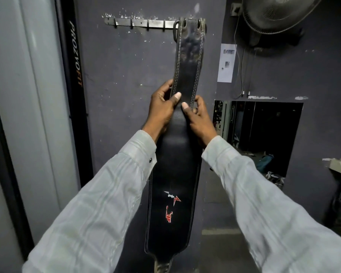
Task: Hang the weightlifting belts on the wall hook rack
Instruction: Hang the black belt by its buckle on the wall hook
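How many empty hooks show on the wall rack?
4, all on the rack left of the belt: leftmost hook, second, third, fourth. The belt may hide more.

The belt covers the right end of the hook rack; whether it hangs on a hook cannot be told. Its lower tip runs off the bottom edge. The fingers of the left hand and right hand pass behind the strap, tips hidden. The wall fan is cut by the top edge. Print on the paper notice is blurred and illegible.
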{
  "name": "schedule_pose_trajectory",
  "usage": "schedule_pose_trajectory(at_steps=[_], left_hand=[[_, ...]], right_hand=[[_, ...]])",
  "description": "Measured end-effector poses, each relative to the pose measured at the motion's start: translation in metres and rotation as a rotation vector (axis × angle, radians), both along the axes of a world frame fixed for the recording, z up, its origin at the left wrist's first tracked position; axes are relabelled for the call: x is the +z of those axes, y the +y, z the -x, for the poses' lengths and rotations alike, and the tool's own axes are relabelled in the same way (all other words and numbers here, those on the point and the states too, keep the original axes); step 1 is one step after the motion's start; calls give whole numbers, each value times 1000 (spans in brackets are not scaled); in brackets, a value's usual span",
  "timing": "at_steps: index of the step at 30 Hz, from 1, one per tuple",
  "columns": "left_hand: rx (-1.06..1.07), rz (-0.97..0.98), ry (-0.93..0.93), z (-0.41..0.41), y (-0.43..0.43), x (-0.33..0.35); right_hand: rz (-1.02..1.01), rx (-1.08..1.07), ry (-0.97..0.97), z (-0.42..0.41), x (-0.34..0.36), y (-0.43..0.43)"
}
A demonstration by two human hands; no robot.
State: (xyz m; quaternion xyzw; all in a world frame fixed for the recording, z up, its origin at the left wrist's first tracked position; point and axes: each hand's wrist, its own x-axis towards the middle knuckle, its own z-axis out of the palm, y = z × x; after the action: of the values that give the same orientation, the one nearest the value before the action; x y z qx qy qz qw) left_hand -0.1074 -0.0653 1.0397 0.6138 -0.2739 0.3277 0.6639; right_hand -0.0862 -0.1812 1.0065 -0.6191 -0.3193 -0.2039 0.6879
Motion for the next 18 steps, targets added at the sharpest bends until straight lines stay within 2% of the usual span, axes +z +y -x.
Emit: schedule_pose_trajectory(at_steps=[3, 5, 8, 14, 16, 18], left_hand=[[19, -172, 59, 8, 19, -21], [22, -307, 219, 13, 41, -51], [-139, -364, 420, 17, 58, -94], [271, -295, 230, 13, 42, -105], [201, -228, 218, 18, 47, -111], [13, -194, 292, 23, 59, -123]], right_hand=[[-37, -93, -44, -2, -11, -1], [-61, -184, -85, -5, -12, -4], [-70, -297, -124, -6, -7, -6], [-113, -360, -172, -5, 3, 3], [-130, -364, -167, -8, 2, 5], [-141, -369, -168, -9, 0, 7]])
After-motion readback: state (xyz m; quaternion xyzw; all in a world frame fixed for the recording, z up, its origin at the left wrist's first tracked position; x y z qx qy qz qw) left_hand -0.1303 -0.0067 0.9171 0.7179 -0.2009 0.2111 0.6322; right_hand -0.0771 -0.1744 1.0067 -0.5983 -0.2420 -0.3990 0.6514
